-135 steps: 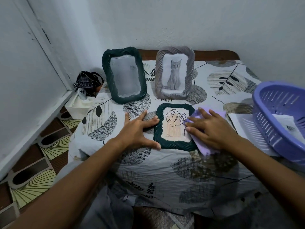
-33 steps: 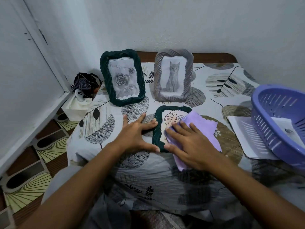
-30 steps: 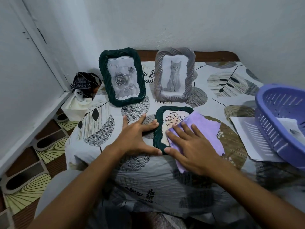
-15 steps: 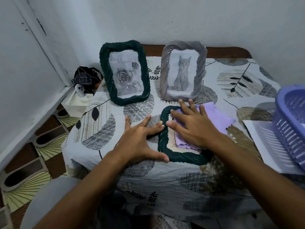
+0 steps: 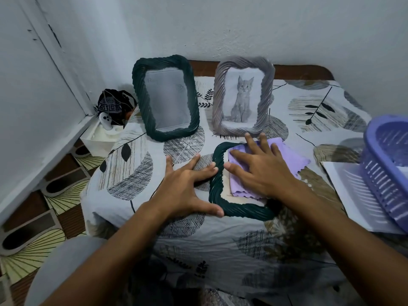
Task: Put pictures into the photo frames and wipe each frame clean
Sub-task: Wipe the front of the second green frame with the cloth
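Head view: flat green frame between left hand and cloth-pressing right hand.

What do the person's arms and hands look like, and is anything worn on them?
Both forearms are bare as far as the picture shows: no sleeves, watch, bracelet or gloves. The left hand and right hand carry no visible rings. The fingernails are short and unpainted.

Green frame flat under purple cloth
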A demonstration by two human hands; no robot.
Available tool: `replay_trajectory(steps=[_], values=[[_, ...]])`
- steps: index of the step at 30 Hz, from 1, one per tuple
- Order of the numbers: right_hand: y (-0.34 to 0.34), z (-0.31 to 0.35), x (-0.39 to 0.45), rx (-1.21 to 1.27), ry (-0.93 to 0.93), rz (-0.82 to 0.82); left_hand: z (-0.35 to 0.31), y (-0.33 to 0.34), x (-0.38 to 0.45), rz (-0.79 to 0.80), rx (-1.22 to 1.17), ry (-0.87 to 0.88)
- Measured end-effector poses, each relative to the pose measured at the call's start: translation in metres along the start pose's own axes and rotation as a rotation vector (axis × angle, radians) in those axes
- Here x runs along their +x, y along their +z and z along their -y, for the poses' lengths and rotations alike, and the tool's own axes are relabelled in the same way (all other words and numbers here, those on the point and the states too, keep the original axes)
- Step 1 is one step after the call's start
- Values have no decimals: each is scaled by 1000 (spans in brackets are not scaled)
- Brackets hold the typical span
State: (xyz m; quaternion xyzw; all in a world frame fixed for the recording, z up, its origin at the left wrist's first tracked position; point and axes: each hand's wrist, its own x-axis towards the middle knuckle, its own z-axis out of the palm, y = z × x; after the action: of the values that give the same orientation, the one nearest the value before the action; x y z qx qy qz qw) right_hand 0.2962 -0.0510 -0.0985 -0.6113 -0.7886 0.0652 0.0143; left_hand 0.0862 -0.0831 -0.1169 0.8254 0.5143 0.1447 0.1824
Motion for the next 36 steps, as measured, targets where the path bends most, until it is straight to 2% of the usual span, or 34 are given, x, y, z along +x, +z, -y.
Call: replay_trajectory(steps=[22,36], values=[[-5,6,-1,51,-72,24,-2,-1,-1,5,-4,-5],[-5,7,-35,53,-180,106,-8,-5,-3,19,-16,-25]])
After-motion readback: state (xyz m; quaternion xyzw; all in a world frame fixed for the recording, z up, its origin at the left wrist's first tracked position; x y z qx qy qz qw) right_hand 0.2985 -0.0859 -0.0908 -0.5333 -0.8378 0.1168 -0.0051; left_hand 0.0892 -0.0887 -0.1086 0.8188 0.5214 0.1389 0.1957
